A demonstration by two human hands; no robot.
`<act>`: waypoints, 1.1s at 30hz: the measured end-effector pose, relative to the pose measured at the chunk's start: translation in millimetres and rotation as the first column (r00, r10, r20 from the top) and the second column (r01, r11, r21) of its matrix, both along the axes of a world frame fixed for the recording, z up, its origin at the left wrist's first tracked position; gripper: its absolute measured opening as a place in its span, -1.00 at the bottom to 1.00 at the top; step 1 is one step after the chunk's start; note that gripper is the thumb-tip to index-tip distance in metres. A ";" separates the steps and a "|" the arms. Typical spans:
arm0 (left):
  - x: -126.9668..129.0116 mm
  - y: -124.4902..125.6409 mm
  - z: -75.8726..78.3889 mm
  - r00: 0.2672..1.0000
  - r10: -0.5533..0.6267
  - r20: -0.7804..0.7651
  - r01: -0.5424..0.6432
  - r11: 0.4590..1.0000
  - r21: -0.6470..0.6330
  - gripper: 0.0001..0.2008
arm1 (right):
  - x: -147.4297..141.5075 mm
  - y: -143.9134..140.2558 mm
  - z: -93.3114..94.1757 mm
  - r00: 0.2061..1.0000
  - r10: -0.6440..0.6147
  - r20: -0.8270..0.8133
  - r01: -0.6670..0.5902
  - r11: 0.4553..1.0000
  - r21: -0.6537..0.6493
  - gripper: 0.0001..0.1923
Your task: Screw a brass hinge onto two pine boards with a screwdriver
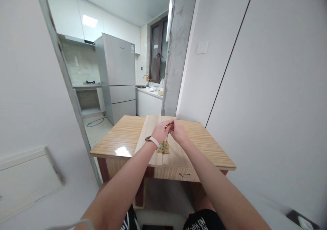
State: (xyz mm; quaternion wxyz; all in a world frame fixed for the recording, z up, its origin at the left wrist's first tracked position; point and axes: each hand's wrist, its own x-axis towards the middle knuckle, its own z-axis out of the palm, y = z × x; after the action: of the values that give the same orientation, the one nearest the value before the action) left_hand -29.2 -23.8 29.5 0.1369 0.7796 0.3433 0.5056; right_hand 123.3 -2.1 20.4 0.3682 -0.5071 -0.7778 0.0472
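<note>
My left hand (159, 131), with a pale-strapped watch at its wrist, meets my right hand (178, 132) above two light wooden boards (149, 151) laid side by side. The fingers of both hands are closed and close together at the fingertips. A small brass-coloured piece (168, 125) shows between them; fingers cover most of it, so its kind is unclear. Just below the hands, a brass hinge (163, 148) lies opened flat across the seam of the boards, with screws in its plates.
The boards rest on a wood-grain table (114, 134) with a drawer handle (184, 174) at its front. White walls stand close at both sides. Beyond the doorway are a grey fridge (120, 66), a counter with a sink (141, 86), and a cable (96, 121) on the floor.
</note>
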 end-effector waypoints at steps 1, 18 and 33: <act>1.1 0.5 0.7 1.000 0.026 -0.015 -0.026 1.000 0.001 -0.63 | 4.1 1.4 -8.6 0.999 0.020 -0.038 -0.020 1.000 -0.022 -0.67; 13.6 24.5 -11.8 1.000 0.005 0.004 -0.004 0.992 -0.128 -0.57 | 32.6 -38.3 -92.3 0.930 0.042 0.364 0.014 0.989 -0.149 -0.11; 18.0 23.7 -6.1 0.997 0.073 -0.025 -0.076 0.989 -0.124 -0.66 | 33.3 -37.0 -100.4 0.922 0.038 0.385 0.039 0.981 -0.190 0.00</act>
State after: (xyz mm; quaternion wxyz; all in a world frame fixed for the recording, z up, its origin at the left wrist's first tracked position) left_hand -11.3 0.0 23.4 0.1630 0.7612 0.4045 0.4801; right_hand 156.6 -39.1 -80.0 0.1564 -0.5400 -0.8267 0.0216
